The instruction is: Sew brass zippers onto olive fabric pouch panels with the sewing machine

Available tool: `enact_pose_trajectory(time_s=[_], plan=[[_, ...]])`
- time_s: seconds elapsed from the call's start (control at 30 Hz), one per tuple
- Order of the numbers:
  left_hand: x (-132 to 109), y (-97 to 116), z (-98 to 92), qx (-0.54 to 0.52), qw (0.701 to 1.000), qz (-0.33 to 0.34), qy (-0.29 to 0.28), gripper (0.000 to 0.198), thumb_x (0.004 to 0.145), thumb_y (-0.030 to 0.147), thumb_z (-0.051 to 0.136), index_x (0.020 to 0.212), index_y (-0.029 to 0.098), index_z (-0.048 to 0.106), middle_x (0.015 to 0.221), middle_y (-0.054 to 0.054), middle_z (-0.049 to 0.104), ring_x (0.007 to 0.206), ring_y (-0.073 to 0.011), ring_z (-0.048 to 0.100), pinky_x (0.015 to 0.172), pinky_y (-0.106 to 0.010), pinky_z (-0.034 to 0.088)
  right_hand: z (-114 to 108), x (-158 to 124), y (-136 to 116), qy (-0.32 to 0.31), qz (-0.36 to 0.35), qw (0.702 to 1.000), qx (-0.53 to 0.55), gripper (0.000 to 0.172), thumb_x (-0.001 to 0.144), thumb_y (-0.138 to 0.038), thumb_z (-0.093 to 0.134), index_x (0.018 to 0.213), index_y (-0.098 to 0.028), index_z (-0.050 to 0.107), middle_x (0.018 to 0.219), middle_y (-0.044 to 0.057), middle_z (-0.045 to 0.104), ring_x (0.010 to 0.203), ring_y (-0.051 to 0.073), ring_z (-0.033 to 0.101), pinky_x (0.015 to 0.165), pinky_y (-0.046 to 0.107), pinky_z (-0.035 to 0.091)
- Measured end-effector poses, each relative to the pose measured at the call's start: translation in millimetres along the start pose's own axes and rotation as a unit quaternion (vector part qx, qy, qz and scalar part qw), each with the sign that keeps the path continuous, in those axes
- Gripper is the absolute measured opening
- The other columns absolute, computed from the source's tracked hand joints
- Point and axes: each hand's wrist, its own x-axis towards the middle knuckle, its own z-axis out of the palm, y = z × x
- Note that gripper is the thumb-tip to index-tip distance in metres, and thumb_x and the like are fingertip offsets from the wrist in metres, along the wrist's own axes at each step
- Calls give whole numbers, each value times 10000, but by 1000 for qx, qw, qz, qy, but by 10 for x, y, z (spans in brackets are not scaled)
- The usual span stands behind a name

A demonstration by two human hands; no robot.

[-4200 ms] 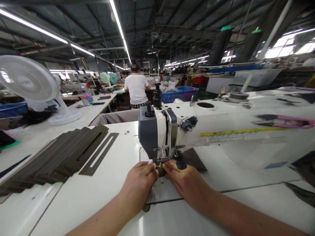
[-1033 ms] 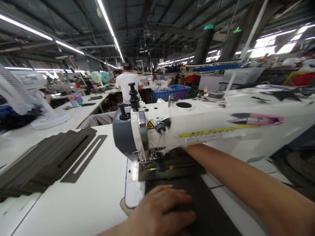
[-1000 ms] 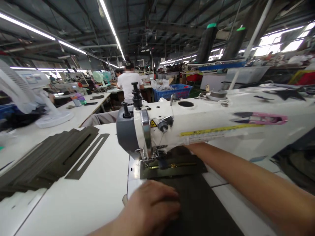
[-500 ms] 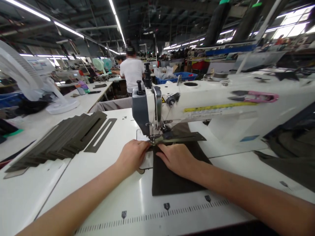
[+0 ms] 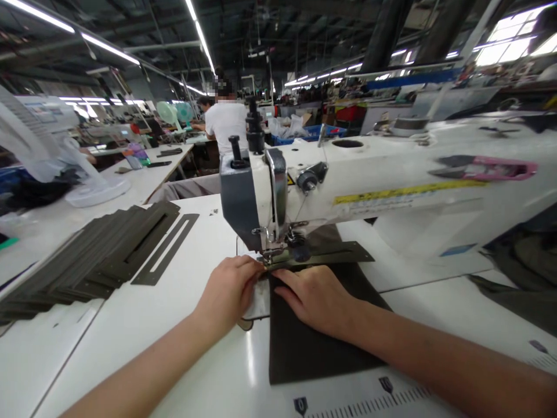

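At the far left a fan [image 5: 65, 168] stands on the neighbouring bench. Nearer, on the white worktop [image 5: 174, 325], lies a fanned stack of slotted strips [image 5: 87, 255], many of them, well apart from both hands and seemingly not yet taken up. The left hand [image 5: 228, 290] rests at the needle plate with its fingers [image 5: 252, 268] bent and drawn together at the top left corner of the dark fabric panel [image 5: 313, 342]. Whether they pinch the cloth or only steady it I cannot tell. Just above them is the presser foot [image 5: 272, 255] of the sewing machine [image 5: 261, 191], sitting at the left end of one slotted strip [image 5: 335, 254]. That strip runs off to the right under the machine arm, along the panel's top edge. The right hand [image 5: 315, 296] lies flat on the panel, fingers straight and close together, pressing it to the worktop just below the foot. By how things lie, strip and panel are placed and lined up, and the work looks to be at its start. Nearly the whole strip is clear of the foot, and no stitching can be made out on it. Behind the machine a person [image 5: 226, 125] in a white shirt works at another bench. Pink-handled snips [image 5: 483, 168] rest on the machine arm, and a heap of dark cloth [image 5: 522, 273] lies at the far right.
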Motion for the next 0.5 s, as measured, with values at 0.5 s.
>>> enact_pose_trajectory(time_s=[0.5], plan=[[-85,16,103,60,996,62,12,187,836,116,472,984,139,584,937,-95,598,837,-227,556,744,-392,462,23,-64,-42,85,-89,992,-27,153,860,-182,468,816,-168,614,640,25,617,592,156,559,573,276,364]])
